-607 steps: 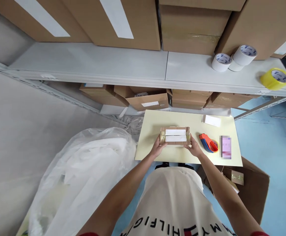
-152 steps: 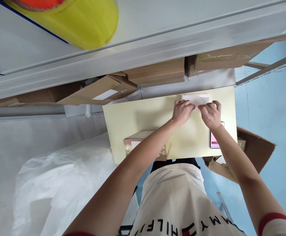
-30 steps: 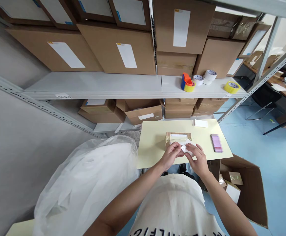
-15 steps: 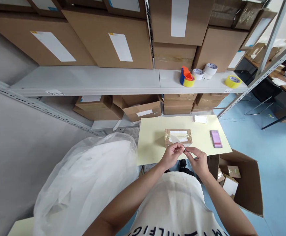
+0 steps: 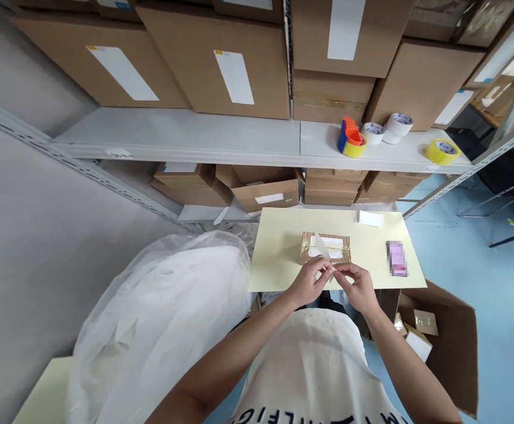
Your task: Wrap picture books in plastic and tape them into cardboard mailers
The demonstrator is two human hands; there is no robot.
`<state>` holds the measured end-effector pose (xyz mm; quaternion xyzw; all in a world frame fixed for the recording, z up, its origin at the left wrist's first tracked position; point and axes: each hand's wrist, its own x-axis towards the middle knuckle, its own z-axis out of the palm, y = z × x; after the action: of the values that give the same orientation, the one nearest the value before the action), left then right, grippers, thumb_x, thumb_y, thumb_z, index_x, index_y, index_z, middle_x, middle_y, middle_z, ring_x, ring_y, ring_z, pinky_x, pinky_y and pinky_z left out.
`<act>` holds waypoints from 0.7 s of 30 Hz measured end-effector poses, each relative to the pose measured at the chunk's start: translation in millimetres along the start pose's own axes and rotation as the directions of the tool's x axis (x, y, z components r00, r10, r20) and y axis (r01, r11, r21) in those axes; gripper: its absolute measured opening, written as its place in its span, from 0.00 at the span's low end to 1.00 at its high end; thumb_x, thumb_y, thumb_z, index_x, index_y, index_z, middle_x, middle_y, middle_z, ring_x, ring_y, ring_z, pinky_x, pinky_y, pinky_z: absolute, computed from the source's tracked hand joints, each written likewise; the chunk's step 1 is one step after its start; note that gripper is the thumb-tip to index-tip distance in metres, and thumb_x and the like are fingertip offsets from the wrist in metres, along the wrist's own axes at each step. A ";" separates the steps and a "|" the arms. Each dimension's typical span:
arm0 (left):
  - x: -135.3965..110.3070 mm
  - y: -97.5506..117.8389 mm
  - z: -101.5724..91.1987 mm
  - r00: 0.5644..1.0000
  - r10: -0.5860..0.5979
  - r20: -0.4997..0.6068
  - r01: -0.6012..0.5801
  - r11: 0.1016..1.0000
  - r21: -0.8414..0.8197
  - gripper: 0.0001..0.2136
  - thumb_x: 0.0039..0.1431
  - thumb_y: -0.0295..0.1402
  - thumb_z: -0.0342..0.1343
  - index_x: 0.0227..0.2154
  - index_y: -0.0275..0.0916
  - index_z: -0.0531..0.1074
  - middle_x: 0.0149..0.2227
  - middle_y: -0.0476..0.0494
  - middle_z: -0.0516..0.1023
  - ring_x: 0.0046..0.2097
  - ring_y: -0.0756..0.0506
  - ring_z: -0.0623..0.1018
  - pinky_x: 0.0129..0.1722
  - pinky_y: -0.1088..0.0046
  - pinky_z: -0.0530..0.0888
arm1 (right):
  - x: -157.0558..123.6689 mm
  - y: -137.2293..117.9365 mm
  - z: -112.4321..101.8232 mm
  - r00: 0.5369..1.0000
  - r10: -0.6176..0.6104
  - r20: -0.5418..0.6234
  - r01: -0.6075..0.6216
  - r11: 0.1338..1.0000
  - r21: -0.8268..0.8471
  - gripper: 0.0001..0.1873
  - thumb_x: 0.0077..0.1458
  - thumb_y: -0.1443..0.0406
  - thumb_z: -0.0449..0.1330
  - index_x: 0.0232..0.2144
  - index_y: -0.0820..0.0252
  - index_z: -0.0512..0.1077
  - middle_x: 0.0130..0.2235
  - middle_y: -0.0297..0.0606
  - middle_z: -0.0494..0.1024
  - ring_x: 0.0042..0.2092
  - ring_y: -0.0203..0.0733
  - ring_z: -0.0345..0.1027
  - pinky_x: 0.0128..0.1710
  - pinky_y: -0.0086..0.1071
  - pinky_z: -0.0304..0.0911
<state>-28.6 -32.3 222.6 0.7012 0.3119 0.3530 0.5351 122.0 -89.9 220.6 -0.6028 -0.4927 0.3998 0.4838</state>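
Observation:
A small taped brown carton (image 5: 340, 243) with a white label on top lies in the middle of a pale yellow table (image 5: 279, 253). Just in front of it my left hand (image 5: 310, 280) and my right hand (image 5: 356, 285) meet, both pinching a thin white label sheet (image 5: 322, 247) that sticks up between them, over the carton's near edge. The fingers of both hands are closed on the sheet.
A stack of white labels (image 5: 371, 218) and a pink phone (image 5: 397, 258) lie on the table's right part. The shelf (image 5: 221, 132) behind holds a tape dispenser (image 5: 350, 137), white tape rolls (image 5: 392, 125), a yellow roll (image 5: 442, 151). An open carton (image 5: 449, 347) sits at right, a big plastic bag (image 5: 160, 318) at left.
Both hands stayed together at the table's near edge, working the white sheet, which now stands more upright over the carton. The view shifted slightly.

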 end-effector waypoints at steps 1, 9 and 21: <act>2.0 -0.5 -0.9 1.000 0.001 -0.008 -0.001 1.000 0.002 0.12 0.61 0.41 0.51 0.24 0.41 0.67 0.29 0.45 0.70 0.35 0.46 0.70 0.38 0.69 0.67 | 6.3 1.6 -0.7 0.999 0.030 0.036 -0.032 0.998 0.057 0.11 0.52 0.55 0.63 0.29 0.57 0.77 0.33 0.40 0.82 0.36 0.45 0.77 0.40 0.39 0.73; 32.8 -24.6 -13.8 0.945 -0.320 -0.068 0.293 0.921 -0.258 0.12 0.54 0.41 0.54 0.22 0.40 0.60 0.24 0.51 0.65 0.28 0.50 0.67 0.32 0.73 0.67 | 55.7 20.2 -15.8 0.967 0.214 0.139 -0.244 0.934 0.261 0.13 0.47 0.55 0.64 0.24 0.57 0.70 0.24 0.32 0.75 0.29 0.39 0.70 0.34 0.35 0.67; 59.3 -62.0 -104.6 0.557 -0.729 -0.396 0.634 0.682 -0.364 0.06 0.47 0.28 0.56 0.22 0.40 0.62 0.14 0.58 0.61 0.14 0.56 0.58 0.15 0.80 0.52 | 103.9 56.5 -51.1 0.921 0.377 0.096 -0.388 0.876 0.285 0.16 0.45 0.55 0.65 0.21 0.56 0.63 0.15 0.21 0.56 0.17 0.28 0.47 0.17 0.26 0.46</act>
<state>-86.0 85.9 190.5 0.3525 0.6564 0.3165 0.5871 203.0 -0.3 175.7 -0.6005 -0.3068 0.5683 0.4715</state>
